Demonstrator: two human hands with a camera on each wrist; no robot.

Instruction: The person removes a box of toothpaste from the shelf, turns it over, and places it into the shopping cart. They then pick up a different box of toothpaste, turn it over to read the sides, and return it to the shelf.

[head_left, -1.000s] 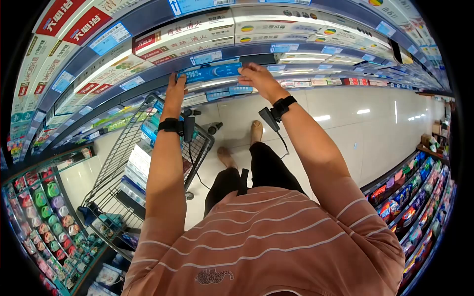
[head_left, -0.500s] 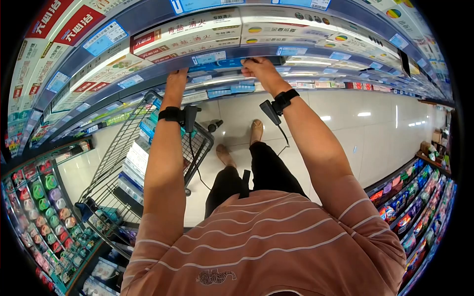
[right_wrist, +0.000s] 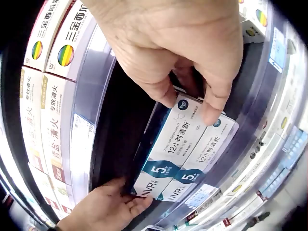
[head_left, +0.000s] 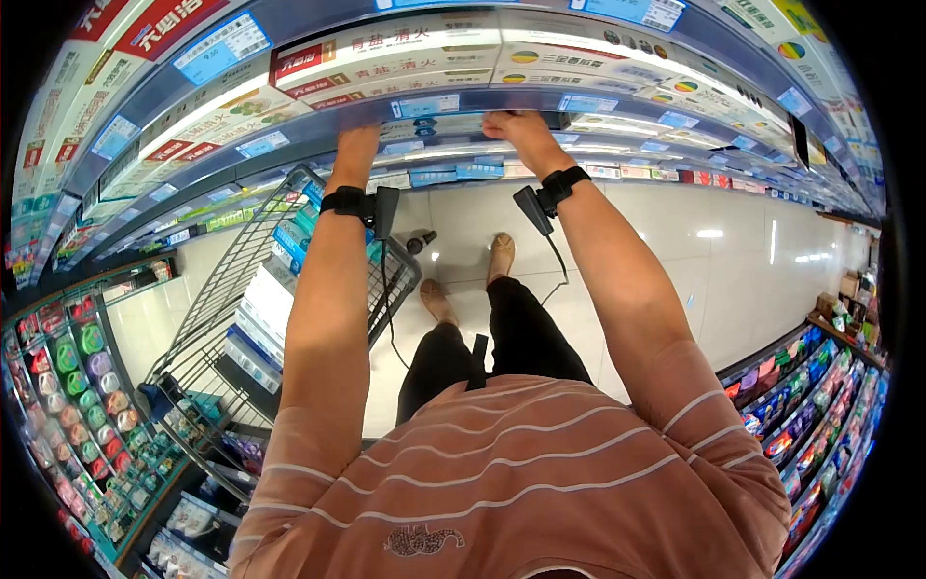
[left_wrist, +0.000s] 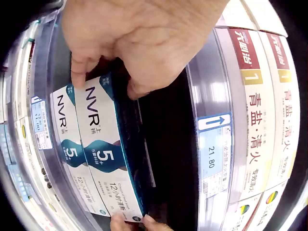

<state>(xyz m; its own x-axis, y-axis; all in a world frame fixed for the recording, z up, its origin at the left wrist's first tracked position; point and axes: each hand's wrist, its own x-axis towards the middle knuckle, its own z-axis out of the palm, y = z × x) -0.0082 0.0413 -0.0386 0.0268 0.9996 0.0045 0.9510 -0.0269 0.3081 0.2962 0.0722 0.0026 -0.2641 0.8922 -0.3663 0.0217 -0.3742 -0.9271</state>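
Observation:
Two NVR toothpaste boxes lie stacked on a shelf, white with teal patches; the upper box (left_wrist: 107, 132) rests on the lower box (left_wrist: 72, 149). My left hand (left_wrist: 139, 38) grips the upper box at its NVR end, thumb on top and a finger down its front. At the opposite end, my right hand (right_wrist: 178, 43) holds the same upper box (right_wrist: 166, 139), one fingertip in front near the seam between the boxes. In the head view, my left hand (head_left: 358, 145) and right hand (head_left: 521, 133) reach beneath the shelf edge above, which hides the left fingertips.
Close above is a shelf edge with price tags (head_left: 424, 104), carrying white and red toothpaste boxes (head_left: 395, 53). Dark space lies behind the upper NVR box. A shopping cart (head_left: 207, 299) with several boxes stands at my left. Bottle shelves (head_left: 87, 396) are farther left.
The toothpaste box, earlier tilted with its blue side showing at the shelf front, has gone in under the upper shelf edge. Both hands moved in with it; its white face now shows.

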